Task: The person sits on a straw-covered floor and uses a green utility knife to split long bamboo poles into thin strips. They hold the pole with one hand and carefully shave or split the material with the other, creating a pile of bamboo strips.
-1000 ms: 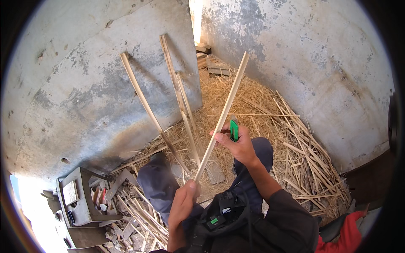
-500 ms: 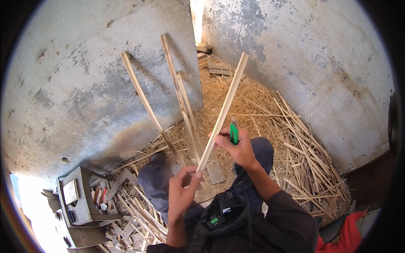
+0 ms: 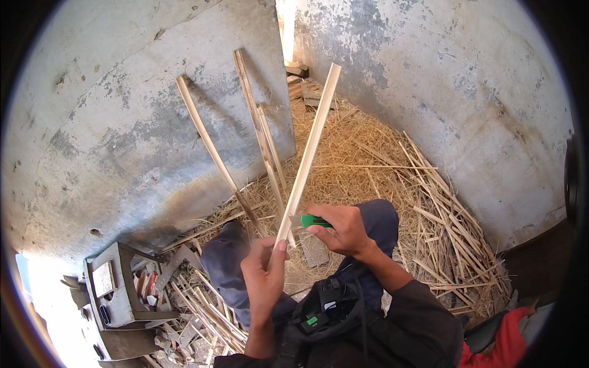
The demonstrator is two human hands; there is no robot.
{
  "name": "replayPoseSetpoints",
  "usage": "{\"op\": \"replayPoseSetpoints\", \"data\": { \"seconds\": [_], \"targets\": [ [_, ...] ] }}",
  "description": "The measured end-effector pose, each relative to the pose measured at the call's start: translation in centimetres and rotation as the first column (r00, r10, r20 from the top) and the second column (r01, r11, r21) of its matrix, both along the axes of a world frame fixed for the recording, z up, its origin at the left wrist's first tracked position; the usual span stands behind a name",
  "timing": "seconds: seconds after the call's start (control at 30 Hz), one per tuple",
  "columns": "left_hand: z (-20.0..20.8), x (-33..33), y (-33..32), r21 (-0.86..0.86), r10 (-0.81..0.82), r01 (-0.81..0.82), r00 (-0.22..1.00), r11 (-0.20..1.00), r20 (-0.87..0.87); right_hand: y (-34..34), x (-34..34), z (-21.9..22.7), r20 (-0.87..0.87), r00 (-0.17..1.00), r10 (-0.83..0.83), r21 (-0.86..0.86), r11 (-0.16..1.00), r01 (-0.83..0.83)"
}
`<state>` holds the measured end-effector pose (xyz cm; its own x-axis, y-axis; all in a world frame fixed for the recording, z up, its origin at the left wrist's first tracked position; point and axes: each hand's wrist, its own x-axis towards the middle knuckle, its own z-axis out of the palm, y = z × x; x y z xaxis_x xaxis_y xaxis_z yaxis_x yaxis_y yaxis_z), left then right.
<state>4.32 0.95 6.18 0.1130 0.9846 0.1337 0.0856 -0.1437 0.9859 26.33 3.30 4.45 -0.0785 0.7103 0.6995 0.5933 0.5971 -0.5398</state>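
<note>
My left hand (image 3: 265, 270) pinches the lower end of a long pale wooden strip (image 3: 311, 141), which slants up and away to the right. In my right hand (image 3: 345, 230) is a green-handled utility knife (image 3: 313, 221). Its blade meets the strip's right side a little above my left fingers. Both hands are over my lap, between my knees.
Several wooden strips (image 3: 208, 142) lean on the left concrete wall (image 3: 123, 122). Shavings (image 3: 356, 147) cover the floor ahead, with a heap of thin sticks (image 3: 454, 239) at right. A cluttered wooden box (image 3: 126, 294) stands at lower left; red cloth (image 3: 500, 343) lies at lower right.
My right hand has let go of the strip and moved down. The knife has turned from upright to sideways, its blade now against the strip. The strip's top has shifted left.
</note>
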Motion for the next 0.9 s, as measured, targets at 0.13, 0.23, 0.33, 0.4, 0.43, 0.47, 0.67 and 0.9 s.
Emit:
{"op": "replayPoseSetpoints", "data": {
  "seconds": [0.13, 0.23, 0.33, 0.4, 0.43, 0.47, 0.67, 0.9],
  "targets": [
    [1.2, 0.2, -0.3, 0.004, 0.039, -0.039, 0.998, 0.999, -0.053, -0.4, 0.0, 0.4, 0.078, 0.997, -0.029, -0.016, 0.999, 0.031],
    [0.7, 0.4, -0.2, 0.080, 0.075, -0.070, 0.995, 0.994, -0.071, -0.3, -0.1, 0.6, 0.112, 0.990, -0.086, 0.049, 0.996, 0.081],
    [1.2, 0.2, -0.5, 0.076, 0.088, -0.078, 0.988, 0.994, -0.130, -0.2, -0.1, 0.7, 0.174, 0.971, -0.162, 0.116, 0.983, 0.143],
    [0.9, 0.1, -0.6, 0.077, 0.092, -0.082, 0.987, 0.994, -0.129, -0.3, 0.0, 0.8, 0.198, 0.965, -0.172, 0.121, 0.981, 0.150],
    [0.8, 0.1, -0.6, 0.079, 0.094, -0.084, 0.987, 0.993, -0.130, -0.3, 0.1, 0.8, 0.208, 0.962, -0.177, 0.124, 0.980, 0.154],
    [0.6, 0.1, -0.7, 0.074, 0.093, -0.084, 0.987, 0.994, -0.128, -0.4, 0.1, 0.8, 0.205, 0.961, -0.184, 0.132, 0.978, 0.159],
    [0.6, 0.1, -1.0, 0.058, 0.084, -0.078, 0.991, 0.995, -0.109, -0.5, 0.5, 1.0, 0.250, 0.940, -0.234, 0.166, 0.966, 0.196],
    [0.3, 0.1, -1.3, 0.063, 0.090, -0.085, 0.991, 0.994, -0.097, -0.6, 0.7, 1.5, 0.267, 0.927, -0.264, 0.194, 0.957, 0.216]
  ]
}}
